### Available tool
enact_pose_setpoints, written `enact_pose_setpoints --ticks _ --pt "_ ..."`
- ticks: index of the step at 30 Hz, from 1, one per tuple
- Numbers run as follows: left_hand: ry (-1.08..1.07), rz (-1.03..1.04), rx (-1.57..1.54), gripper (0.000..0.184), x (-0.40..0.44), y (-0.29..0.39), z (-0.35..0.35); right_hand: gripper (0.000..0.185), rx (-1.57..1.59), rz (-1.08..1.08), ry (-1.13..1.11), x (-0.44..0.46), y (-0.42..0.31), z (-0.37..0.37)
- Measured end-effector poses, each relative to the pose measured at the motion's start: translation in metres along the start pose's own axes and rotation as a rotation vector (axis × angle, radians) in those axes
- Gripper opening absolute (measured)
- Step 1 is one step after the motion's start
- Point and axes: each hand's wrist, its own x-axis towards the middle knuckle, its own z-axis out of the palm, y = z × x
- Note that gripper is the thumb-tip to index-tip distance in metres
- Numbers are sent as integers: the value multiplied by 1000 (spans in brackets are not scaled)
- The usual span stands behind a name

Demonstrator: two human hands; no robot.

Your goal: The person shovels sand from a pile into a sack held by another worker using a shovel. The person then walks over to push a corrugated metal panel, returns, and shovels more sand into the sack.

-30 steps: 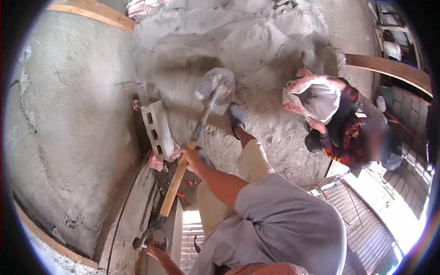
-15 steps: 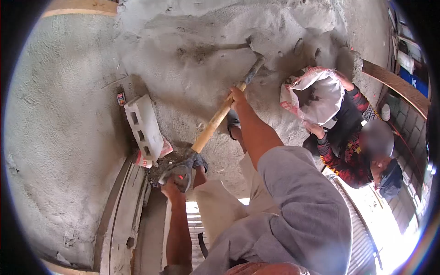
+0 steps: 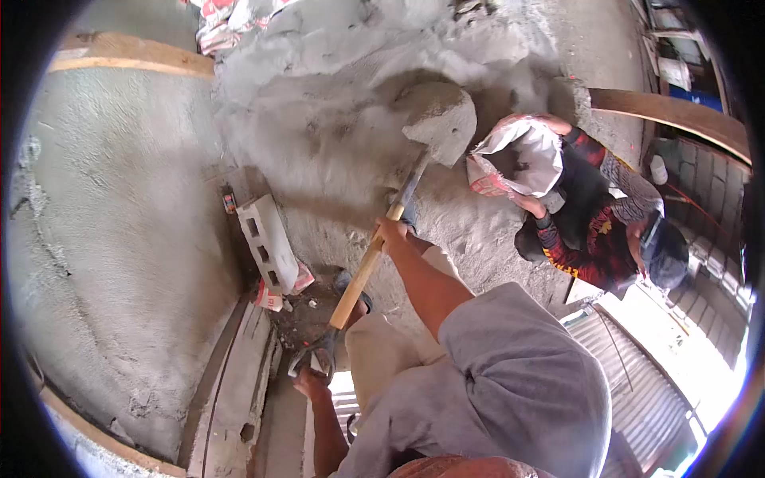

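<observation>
A shovel (image 3: 361,283) with a wooden shaft slants up across the middle of the view. At its grip end my left hand (image 3: 311,383) is closed on the D-shaped handle. My right hand (image 3: 390,233) wraps round the shaft near the metal socket. The blade (image 3: 452,137) carries grey, sand-like material and is raised beside an open white and red sack (image 3: 546,159). Some dark material shows inside the sack. A co-worker crouching at the right holds the sack's rim with both hands, one hand (image 3: 530,206) on the near side.
Grey sandy material (image 3: 335,103) spreads over the floor ahead. A hollow concrete block (image 3: 269,243) stands left of my feet, with a small can (image 3: 229,199) by it. Wooden boards (image 3: 677,115) edge the area, and corrugated metal (image 3: 629,374) lies lower right.
The shovel blade has come up out of the grey material with a load on it, near the sack. My right hand has shifted left and down in view. The co-worker still holds the sack.
</observation>
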Motion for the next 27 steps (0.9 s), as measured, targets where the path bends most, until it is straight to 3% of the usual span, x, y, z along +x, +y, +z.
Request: enact_pose_setpoints --ticks 3,4,5,7,8,11,15,16,17,19,20,22,23,25,27 --pt "-62 153 254 9 -29 45 -27 16 170 -71 -48 -56 7 -10" --pt "-28 208 -60 9 -29 49 -27 17 203 -63 -68 -74 4 -13" --pt "-48 220 -64 9 -29 54 -34 17 232 -54 -87 -93 2 -16" --pt "-137 35 -156 7 -17 58 -59 18 267 -80 -57 -109 -2 -21" --pt "-108 149 -140 10 12 40 -73 18 264 -78 -83 -130 -10 -29" --pt "-161 245 -50 12 -60 112 -47 20 284 -92 -149 -155 -26 -49" --pt "-193 254 120 11 -35 118 -43 21 410 -77 -180 -150 -53 -74" --pt "-126 211 123 13 -64 141 -20 18 497 19 -219 -147 -65 -84" --pt "-129 211 129 13 -89 158 2 18 567 -44 -251 -140 -74 -93" --pt "-412 628 -66 15 -128 181 37 19 684 -129 -314 -130 -98 -115" --pt "-413 622 -58 15 -138 189 48 19 734 -154 -346 -127 -115 -129" --pt "-501 1499 448 21 -153 204 69 18 938 -67 -497 -92 -139 -162" --pt "-507 1495 445 21 -176 221 79 15 943 -75 -572 -96 -150 -182" --pt "-834 1697 400 26 -221 251 88 17 1023 -195 -653 -111 -158 -201" --pt "-837 1757 417 25 -211 248 79 19 1029 -210 -654 -110 -152 -202"
